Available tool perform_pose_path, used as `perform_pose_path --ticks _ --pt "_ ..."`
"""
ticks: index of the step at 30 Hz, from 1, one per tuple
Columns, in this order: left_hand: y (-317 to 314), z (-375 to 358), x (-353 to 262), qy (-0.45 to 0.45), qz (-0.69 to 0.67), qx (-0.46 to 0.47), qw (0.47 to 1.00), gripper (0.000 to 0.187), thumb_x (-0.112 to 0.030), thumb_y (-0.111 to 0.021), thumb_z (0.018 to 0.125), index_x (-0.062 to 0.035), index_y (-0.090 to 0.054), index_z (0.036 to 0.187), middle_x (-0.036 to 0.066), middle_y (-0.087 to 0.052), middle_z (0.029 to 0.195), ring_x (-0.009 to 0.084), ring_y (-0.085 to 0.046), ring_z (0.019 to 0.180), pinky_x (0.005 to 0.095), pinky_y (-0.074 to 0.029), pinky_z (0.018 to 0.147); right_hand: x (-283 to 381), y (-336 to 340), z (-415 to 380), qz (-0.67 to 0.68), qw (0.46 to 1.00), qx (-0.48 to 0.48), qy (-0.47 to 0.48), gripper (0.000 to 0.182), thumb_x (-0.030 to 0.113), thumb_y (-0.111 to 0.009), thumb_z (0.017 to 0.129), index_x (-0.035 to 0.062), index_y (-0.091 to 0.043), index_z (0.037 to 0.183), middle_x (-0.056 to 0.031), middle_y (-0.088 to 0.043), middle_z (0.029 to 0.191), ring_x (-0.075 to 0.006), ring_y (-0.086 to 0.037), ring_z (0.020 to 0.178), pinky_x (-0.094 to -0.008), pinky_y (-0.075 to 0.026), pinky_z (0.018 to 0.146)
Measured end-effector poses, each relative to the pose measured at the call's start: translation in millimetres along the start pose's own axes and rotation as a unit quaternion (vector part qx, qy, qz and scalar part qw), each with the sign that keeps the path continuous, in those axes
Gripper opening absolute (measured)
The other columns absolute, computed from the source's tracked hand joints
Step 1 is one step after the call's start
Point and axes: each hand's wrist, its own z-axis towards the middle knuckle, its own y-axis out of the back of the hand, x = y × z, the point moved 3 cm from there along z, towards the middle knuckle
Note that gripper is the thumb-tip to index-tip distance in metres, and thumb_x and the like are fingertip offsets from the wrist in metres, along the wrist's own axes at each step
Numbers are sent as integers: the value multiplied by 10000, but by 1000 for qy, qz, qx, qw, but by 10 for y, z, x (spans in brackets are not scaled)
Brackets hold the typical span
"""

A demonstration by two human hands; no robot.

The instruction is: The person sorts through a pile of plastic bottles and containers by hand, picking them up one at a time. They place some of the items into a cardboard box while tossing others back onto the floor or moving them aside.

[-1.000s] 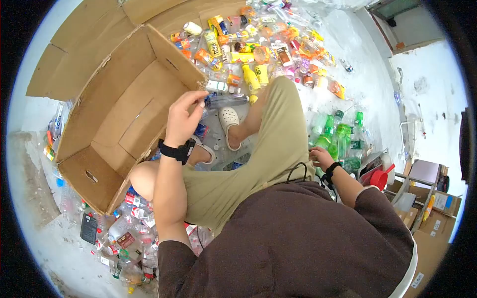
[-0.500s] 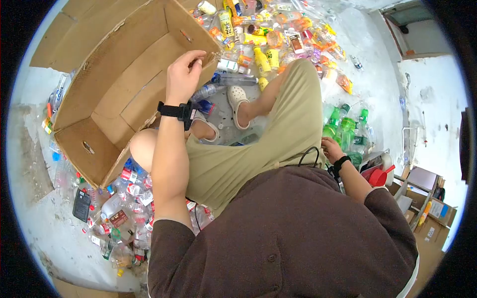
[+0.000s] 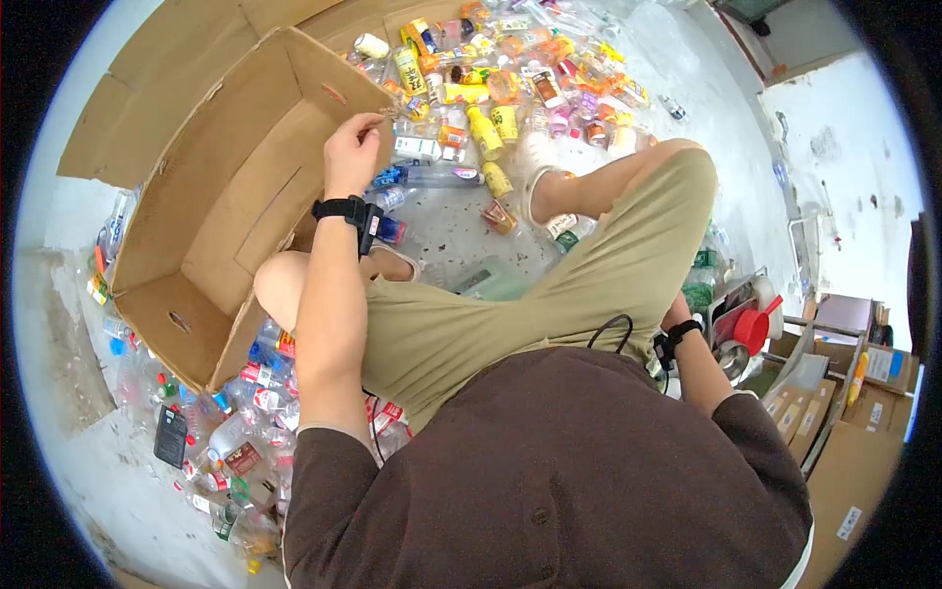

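My left hand (image 3: 351,153) is over the near edge of a big open cardboard box (image 3: 240,221), close to its far right corner. Its fingers are curled closed; whether they grip the cardboard or anything else is hidden. The box shows bare inner walls with cut-out handle holes. Beside my right thigh, my right hand (image 3: 677,312) hangs low, its fingers mostly hidden behind the trousers. Nearest to it are green plastic bottles (image 3: 701,285), partly covered by my leg. Both wrists wear black straps.
Yellow and orange drink bottles (image 3: 485,133) lie heaped ahead. Clear bottles with red labels (image 3: 263,398) pile up at the left. A greenish translucent container (image 3: 491,279) lies between my legs. At the right are a red scoop-like item (image 3: 752,326) and flattened cardboard (image 3: 844,491).
My right leg and shoe have swung outward to the right, covering much of the green bottles. My right hand has gone lower behind the thigh. The view has shifted slightly; my left hand stays by the box.
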Motion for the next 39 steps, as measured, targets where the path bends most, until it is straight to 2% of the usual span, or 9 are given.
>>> perform_pose_path --ticks 4,9,11,13,15,18,28,33,39 --pt "-97 77 215 13 57 -43 997 244 -62 -554 762 -42 -637 990 127 -646 924 242 -626 854 333 -484 780 -121 94 -62 49 999 -6 17 373 229 -567 855 55 -500 1177 -78 -608 1019 -205 -598 899 -344 -483 741" --pt "-268 232 480 55 65 -34 996 277 -68 -560 749 -50 -632 1016 149 -625 964 273 -606 895 350 -472 810 -86 99 -328 -39 995 -86 -45 319 160 -525 851 90 -499 1161 -48 -583 979 -176 -577 859 -349 -484 751" --pt "-318 251 608 18 79 -36 996 280 -70 -562 747 -53 -630 1018 150 -618 959 280 -596 900 354 -466 815 -165 181 -321 -25 995 -79 -51 317 153 -513 844 96 -496 1155 -51 -578 971 -182 -572 872 -341 -482 747" --pt "-298 277 481 -21 93 -41 995 283 -72 -565 745 -56 -629 1020 151 -610 954 287 -587 906 359 -461 819 -271 244 -335 -19 991 -104 -82 313 150 -495 867 76 -480 1170 -43 -572 975 -169 -556 865 -341 -461 769" --pt "-239 193 330 1 174 -13 985 283 -76 -570 748 -60 -625 1025 152 -599 958 293 -571 922 365 -452 828 -349 275 -354 -14 990 -105 -94 330 142 -498 860 81 -465 1182 -62 -565 1025 -183 -553 885 -349 -460 771" --pt "-213 179 417 17 147 -15 989 286 -77 -567 746 -59 -624 1025 159 -599 969 295 -571 921 371 -452 826 -420 215 -345 -37 987 -113 -112 328 154 -489 864 86 -463 1183 -79 -563 1040 -203 -553 922 -358 -453 781" --pt "-216 156 294 9 139 -27 990 309 -44 -564 735 -48 -618 1039 158 -595 985 296 -566 929 370 -450 830 -315 13 -219 -42 990 -93 -98 320 143 -526 825 80 -507 1138 -59 -582 953 -181 -587 827 -335 -494 707" --pt "-192 108 272 16 146 -17 989 308 -37 -568 731 -40 -613 1036 158 -591 979 301 -558 922 371 -446 830 -509 76 -26 -23 994 -59 -90 302 137 -531 819 75 -511 1113 -56 -586 922 -172 -588 816 -322 -490 690" --pt "-220 72 287 -2 153 -17 988 328 -17 -571 722 -26 -597 1049 166 -582 997 320 -545 957 379 -437 847 -601 28 -10 -35 988 -33 -144 290 127 -510 829 78 -510 1115 -64 -593 919 -179 -592 794 -314 -484 655"
